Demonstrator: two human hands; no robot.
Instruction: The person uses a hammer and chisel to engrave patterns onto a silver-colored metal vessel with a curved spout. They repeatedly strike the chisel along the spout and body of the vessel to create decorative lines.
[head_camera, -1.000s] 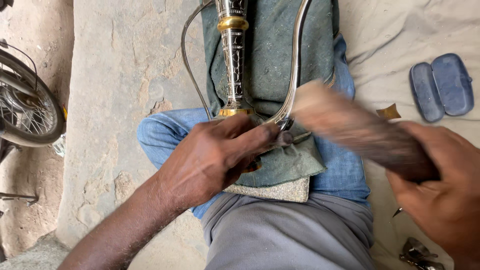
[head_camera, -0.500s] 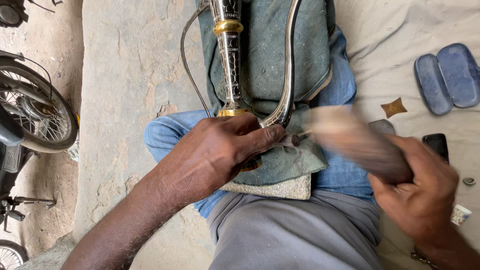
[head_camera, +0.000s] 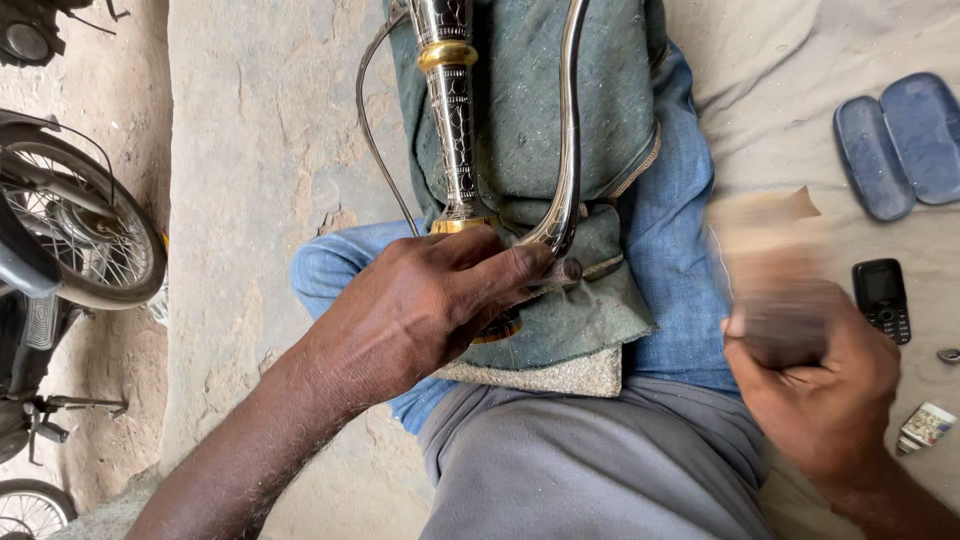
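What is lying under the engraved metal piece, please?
Under the engraved metal piece lies a green cloth spread over the blue-trousered leg. Its base is covered by the left hand, so that part cannot be seen.

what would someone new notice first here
The engraved silver and gold metal stem lying along green cloth on the lap, with the left hand gripping its base. At right, the right hand holds a blurred wooden block, beside a phone.

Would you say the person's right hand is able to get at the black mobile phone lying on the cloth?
Probably yes: the right hand is beside the phone with nothing between, but it already grips a blurred wooden block.
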